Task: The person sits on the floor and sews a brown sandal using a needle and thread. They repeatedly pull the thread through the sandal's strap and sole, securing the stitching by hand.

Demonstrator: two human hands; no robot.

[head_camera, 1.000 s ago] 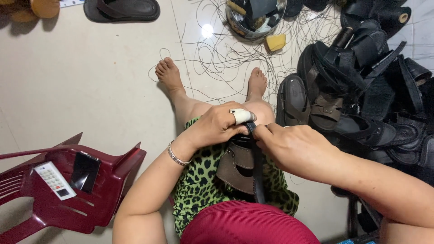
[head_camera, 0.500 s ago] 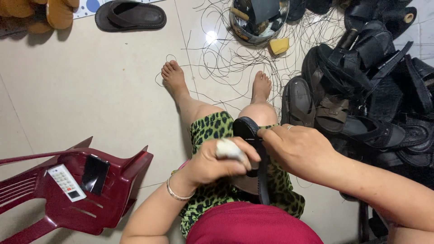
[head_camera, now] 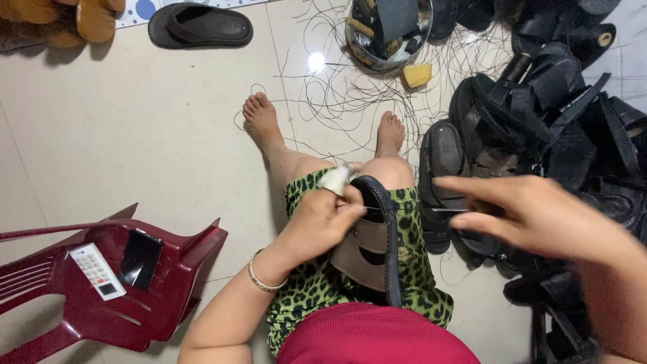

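A sandal (head_camera: 367,253) with brown straps and a black sole rests on my lap, over the green leopard-print cloth. My left hand (head_camera: 322,221), with a white wrap on one finger, grips the sandal's upper left edge. My right hand (head_camera: 539,216) is held out to the right of the sandal, apart from it. Its fingers pinch a thin metal needle (head_camera: 448,209) that points left toward the sandal. I cannot make out any thread on the needle.
A heap of black sandals (head_camera: 539,114) fills the right side. A metal bowl (head_camera: 387,34) of tools, a yellow block (head_camera: 418,74) and loose black threads (head_camera: 337,101) lie ahead. A tipped maroon plastic chair (head_camera: 108,283) at the left carries a phone and a calculator.
My right hand has drawn away from the sandal toward the right with the needle. My left hand has shifted from the strap area to the sandal's upper edge.
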